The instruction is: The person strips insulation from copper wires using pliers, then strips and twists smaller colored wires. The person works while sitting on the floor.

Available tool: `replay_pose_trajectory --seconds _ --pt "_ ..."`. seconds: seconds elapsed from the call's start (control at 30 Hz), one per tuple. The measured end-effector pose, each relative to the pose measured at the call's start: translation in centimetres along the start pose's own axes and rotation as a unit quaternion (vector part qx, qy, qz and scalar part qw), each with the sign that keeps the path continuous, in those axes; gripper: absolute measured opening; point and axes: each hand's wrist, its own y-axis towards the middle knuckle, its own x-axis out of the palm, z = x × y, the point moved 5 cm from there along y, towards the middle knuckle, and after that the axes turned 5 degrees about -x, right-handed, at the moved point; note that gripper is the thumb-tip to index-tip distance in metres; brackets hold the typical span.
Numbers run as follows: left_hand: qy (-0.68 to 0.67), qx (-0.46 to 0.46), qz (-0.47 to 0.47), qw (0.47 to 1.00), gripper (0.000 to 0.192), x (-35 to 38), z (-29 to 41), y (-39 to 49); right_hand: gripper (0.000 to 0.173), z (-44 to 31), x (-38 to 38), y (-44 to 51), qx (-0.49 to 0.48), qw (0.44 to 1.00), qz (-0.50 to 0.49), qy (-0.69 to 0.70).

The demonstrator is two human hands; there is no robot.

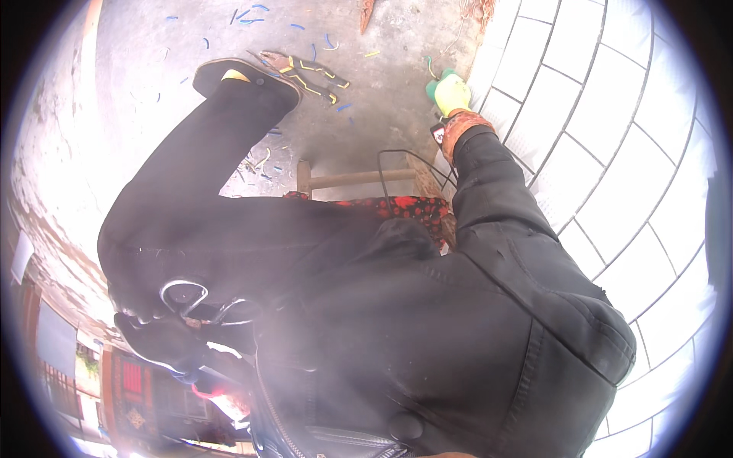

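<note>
My right hand [452, 93], in a yellow-green glove with green fingertips, is low beside the tiled wall. It appears closed on a short green wire [430, 60] that sticks out past the fingertips; the grip itself is partly hidden. A small device with a lit face [440, 135] sits at my right wrist, beside an orange-brown cuff [462, 127]. My left hand is out of view. Before me on the concrete floor, next to my shoe [269, 86], lie combination pliers [306, 74] with black-and-yellow handles, their jaws towards the shoe.
Short blue offcuts [250, 21] litter the concrete floor [389, 68]. White wall tiles [578, 97] rise close on the right. Thin copper-coloured wire [481, 11] lies at the wall's base. Beneath me are a wooden stool [361, 179] and red-and-black cloth [412, 207]. A black cable [395, 151] loops beside it.
</note>
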Motion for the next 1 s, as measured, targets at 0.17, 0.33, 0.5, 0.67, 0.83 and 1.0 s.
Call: replay_pose_trajectory --seconds 0.17,0.33,0.5,0.67,0.83,1.0 --pt "-0.005 -0.001 -0.007 1.000 0.035 -0.2 0.1 -0.1 0.026 -1.2 1.1 1.2 -0.126 0.987 -0.026 -0.100" --pt "-0.008 0.004 -0.021 1.000 0.036 -0.4 0.0 -0.5 0.025 -2.9 -0.9 -0.9 -0.111 0.988 -0.010 0.104" --pt "0.008 0.012 -0.044 0.999 0.037 0.9 -0.2 -0.5 0.020 -11.2 -6.0 -5.6 -0.143 0.800 -0.161 0.560" --pt "0.350 0.089 0.037 0.932 0.037 4.6 -0.2 -2.2 0.021 -23.5 -17.1 -13.2 -0.327 0.644 -0.309 0.619" --pt "0.742 0.327 -0.054 0.583 0.036 12.9 -3.2 -6.1 0.023 -32.1 -26.1 -23.4 -0.446 0.598 -0.388 0.542" --pt "0.751 0.396 -0.202 0.488 0.043 16.3 -7.0 -7.3 0.020 -35.7 -28.7 -32.1 -0.525 0.618 -0.378 0.447"
